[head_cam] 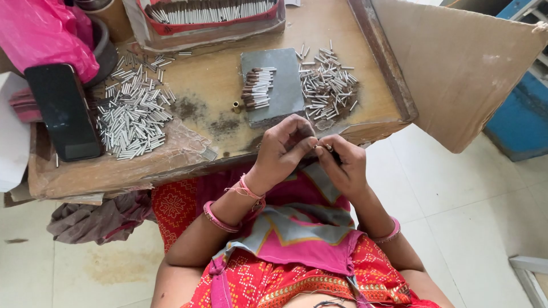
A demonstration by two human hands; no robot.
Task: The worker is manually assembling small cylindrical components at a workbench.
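Both hands (317, 154) pinching small tube (321, 148) crosswise.

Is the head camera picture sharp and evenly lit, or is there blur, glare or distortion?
Head view: soft, even daylight, with no hard shadows; faint sheen on the dark phone screen; left hand and right hand slightly soft, so the small piece between them is unclear; wide-lens bending shows at the table edge; metal tubes look fairly crisp.

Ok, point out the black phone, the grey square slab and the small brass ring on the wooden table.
black phone (63, 111), head view, screen middle.
grey square slab (285, 85), head view, bare right part.
small brass ring (236, 105), head view, its rim.
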